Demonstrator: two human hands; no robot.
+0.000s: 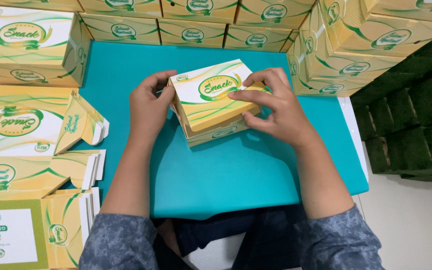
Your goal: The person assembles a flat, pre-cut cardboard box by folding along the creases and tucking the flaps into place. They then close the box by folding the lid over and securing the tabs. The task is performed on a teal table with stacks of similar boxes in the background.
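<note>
Box: small yellow-and-white cardboard snack box [213, 102] with green swirls, sitting on the teal table [236, 170] near its middle, right in front of me. Lid is down but tilted – front edge not fully seated, and the tray's front wall shows below it.
My left hand [148, 107]: curled against the box's left side, thumb and fingertips touching the lid's left edge. Partly closed, gripping the box at that side.
My right hand [276, 107]: lies over the right half of the lid, fingers [248, 95] stretched flat across the top, thumb down at the front right corner. Loosely bent, pressing on the box and holding that corner.
Sleeves: blue-grey mottled fabric, pushed up above both forearms.
Left of table: stack of flat unfolded box blanks [31, 165], same print, fanned edges showing; one finished box [26, 45] sits above them at the top left.
Back of table: row of finished boxes [191, 25] stacked wall-like along the far edge.
Right back: taller pile of finished boxes [356, 45], some tilted, touching the table's far right corner.
Far right: dark green crate-like stack [416, 115] on the pale floor – well apart from my hands.
Contact: both hands on the one box, nothing else touched.
</note>
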